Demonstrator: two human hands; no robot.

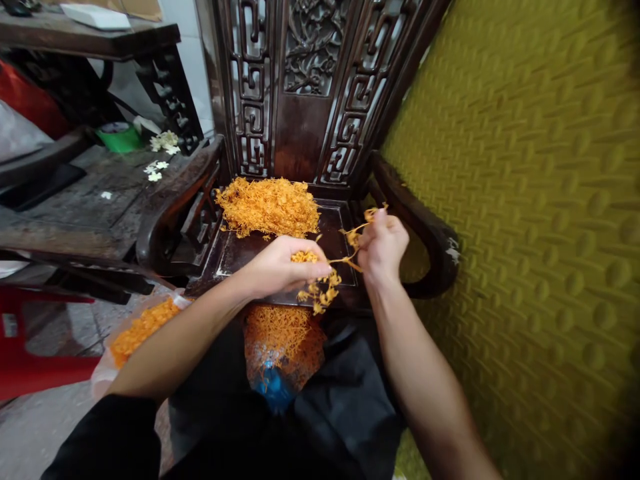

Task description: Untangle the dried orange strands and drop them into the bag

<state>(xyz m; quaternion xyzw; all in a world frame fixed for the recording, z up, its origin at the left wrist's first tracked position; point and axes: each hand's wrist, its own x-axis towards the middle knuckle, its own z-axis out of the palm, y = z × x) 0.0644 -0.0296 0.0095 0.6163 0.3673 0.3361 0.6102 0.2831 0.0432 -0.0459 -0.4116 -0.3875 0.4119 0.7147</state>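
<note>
Over the front of a dark carved wooden chair (pixel 233 257), my left hand (pixel 285 267) is closed on a cluster of small orange plastic flower pieces (pixel 320 291), some of which hang below the fingers. To its right, my right hand (pixel 383 243) pinches a branching orange stem (pixel 353 239) that stretches between both hands. Behind them on the seat lies a heap of orange flower pieces (pixel 270 207). Below the seat edge, between the knees, a clear bag (pixel 285 340) with a blue part holds many more orange pieces.
On the left a bag of orange pieces (pixel 143 330) stands on the floor near a red stool (pixel 50 367). A wooden bench (pixel 100 177) bears green tape (pixel 119 136) and white flowers (pixel 163 141). A yellow-green textured mat (pixel 530 167) rises close along the right.
</note>
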